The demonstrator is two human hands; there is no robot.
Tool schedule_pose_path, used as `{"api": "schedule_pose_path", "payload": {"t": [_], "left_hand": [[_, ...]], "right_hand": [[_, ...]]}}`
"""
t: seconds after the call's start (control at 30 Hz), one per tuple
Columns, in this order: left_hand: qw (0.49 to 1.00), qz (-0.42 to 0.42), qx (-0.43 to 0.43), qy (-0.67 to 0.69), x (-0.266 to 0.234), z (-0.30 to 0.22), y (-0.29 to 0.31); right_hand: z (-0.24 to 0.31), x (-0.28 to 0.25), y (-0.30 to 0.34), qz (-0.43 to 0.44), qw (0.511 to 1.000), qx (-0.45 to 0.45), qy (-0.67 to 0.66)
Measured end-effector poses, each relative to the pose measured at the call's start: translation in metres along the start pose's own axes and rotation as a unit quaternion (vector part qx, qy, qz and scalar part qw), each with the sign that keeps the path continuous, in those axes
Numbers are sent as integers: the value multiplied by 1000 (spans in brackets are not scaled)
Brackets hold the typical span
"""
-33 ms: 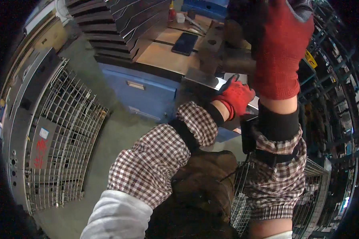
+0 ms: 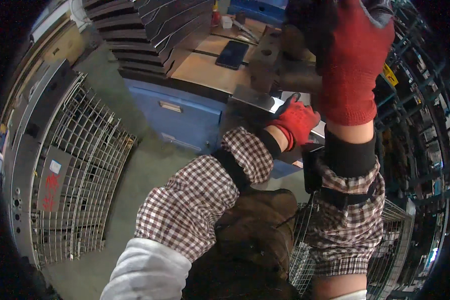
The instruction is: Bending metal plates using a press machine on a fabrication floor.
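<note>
My left hand [image 2: 296,121], in a red glove with dark fingers, is closed at the edge of a flat shiny metal plate [image 2: 254,97], one finger stretched along it. The plate lies at the foot of a dark, heavy machine [image 2: 300,80] with a round shaft-like part. Raised at the upper right, my right hand [image 2: 357,60] wears a red glove with a grey-coated palm. Its fingers look curled, but the top edge of the picture cuts them off and what they hold is hidden.
Dark bent metal sheets [image 2: 150,35] stand stacked on the bench at upper left. A phone [image 2: 232,54] lies on the wooden bench top [image 2: 200,72], above a blue drawer cabinet [image 2: 185,112]. Wire cages stand at left [image 2: 85,170] and lower right [image 2: 392,225]. Dark racking [image 2: 420,115] fills the right.
</note>
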State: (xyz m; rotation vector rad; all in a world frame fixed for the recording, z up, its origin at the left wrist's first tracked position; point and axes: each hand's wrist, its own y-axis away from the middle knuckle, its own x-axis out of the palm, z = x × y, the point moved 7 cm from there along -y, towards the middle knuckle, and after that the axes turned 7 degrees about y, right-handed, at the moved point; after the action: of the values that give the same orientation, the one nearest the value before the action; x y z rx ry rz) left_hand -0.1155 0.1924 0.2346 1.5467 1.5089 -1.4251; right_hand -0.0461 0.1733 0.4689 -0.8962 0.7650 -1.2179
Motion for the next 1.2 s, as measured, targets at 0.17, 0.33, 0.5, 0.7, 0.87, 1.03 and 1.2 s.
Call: {"api": "schedule_pose_path", "payload": {"t": [0.17,0.33,0.5,0.7,0.87,1.03,1.2], "left_hand": [[998,-14,42,39,6,0,-4],[996,-65,67,9,29,9,-11],[990,-99,78,65,27,14,-19],[998,41,40,-3,23,11,-18],[997,35,61,-31,28,-2,-25],[998,-20,55,-37,57,15,-33],[992,-106,67,20,57,27,-32]], "right_hand": [[9,-3,4,3,926,-185,329],[-30,-7,-1,71,997,-3,-30],[3,-23,28,108,984,-100,99],[-124,-120,78,-147,964,214,-57],[-230,-158,119,4,942,204,267],[-219,-92,134,218,797,-59,561],[-218,-88,132,174,854,106,479]]}}
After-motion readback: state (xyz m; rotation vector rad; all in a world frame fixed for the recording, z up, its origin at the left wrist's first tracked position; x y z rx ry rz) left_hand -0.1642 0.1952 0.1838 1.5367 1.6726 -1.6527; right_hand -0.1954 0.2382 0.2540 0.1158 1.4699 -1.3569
